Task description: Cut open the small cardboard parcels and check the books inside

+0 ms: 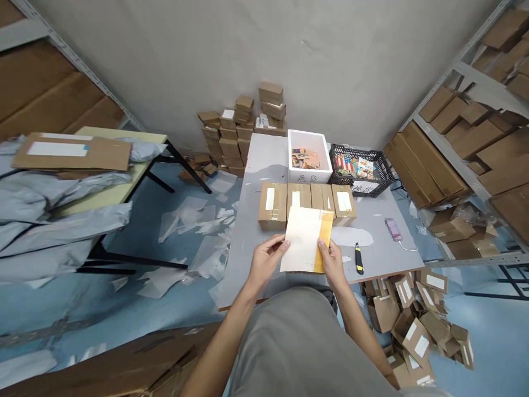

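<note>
A flat cream card with a yellow strip down its right side (pixel 303 240) is held up over the front of the grey table (pixel 243 242). My left hand (pixel 266 260) grips its left edge between thumb and fingers. On the yellow strip at the right edge, my right hand (pixel 332 261) is closed in the same way. Just behind the card stand several cardboard boxes with white labels (pixel 273 207) in a row. To the right of my right hand lies a black and yellow utility knife (pixel 359 259).
A white foam box (pixel 309 175) and a black basket of colourful packs (pixel 361 168) stand at the table's back. A phone (pixel 392 229) with a cable lies at the right. Boxes are piled by the wall (pixel 231 132) and on the floor (pixel 413 325). Another table (pixel 152 140) is at the left.
</note>
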{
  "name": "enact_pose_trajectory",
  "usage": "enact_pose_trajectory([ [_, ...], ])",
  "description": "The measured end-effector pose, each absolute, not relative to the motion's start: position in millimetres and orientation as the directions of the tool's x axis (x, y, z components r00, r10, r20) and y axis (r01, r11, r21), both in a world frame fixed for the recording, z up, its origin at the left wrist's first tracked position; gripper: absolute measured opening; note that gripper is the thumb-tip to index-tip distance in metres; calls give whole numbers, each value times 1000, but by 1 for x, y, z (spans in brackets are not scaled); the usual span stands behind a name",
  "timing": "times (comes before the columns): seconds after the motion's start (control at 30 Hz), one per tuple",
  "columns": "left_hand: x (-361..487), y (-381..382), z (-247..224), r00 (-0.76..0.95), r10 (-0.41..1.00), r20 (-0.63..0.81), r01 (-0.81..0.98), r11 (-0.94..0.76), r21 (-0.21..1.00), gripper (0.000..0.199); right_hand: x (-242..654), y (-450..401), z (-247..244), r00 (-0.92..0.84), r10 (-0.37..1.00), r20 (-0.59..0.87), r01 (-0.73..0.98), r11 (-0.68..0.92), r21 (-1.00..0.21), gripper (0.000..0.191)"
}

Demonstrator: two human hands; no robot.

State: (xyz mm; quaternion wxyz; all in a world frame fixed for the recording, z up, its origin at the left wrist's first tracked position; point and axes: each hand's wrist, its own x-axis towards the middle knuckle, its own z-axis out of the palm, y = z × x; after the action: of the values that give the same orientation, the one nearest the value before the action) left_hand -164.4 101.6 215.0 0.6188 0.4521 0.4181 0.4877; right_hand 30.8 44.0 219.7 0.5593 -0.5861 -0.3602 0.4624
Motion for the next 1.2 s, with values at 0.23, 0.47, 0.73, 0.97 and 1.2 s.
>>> enact_pose_trajectory([
  [0.23, -160, 92, 217, -53, 992, 116, -45, -118, 992, 43, 31, 53, 202, 532, 847, -10, 67, -54, -996, 68],
  [0.47, -142, 83, 224, 15, 978, 209, 29, -209, 977, 25, 3, 39, 224, 237, 971, -46, -54, -34, -998, 66],
  [0.73, -133, 82, 226, 242, 967, 82, -25, -78, 997, 42, 7, 47, 220, 442, 893, -79, -37, -70, -997, 64],
  [0.97, -169, 110, 216, 89, 996, 6, -5, -6, 1000, 48, 27, 45, 226, 345, 911, -224, -161, -178, -971, 68],
  [1.2, -168, 95, 211, 326, 897, -299, -336, 405, 850, 63, 22, 45, 227, 270, 935, -231, -164, -192, -968, 69],
])
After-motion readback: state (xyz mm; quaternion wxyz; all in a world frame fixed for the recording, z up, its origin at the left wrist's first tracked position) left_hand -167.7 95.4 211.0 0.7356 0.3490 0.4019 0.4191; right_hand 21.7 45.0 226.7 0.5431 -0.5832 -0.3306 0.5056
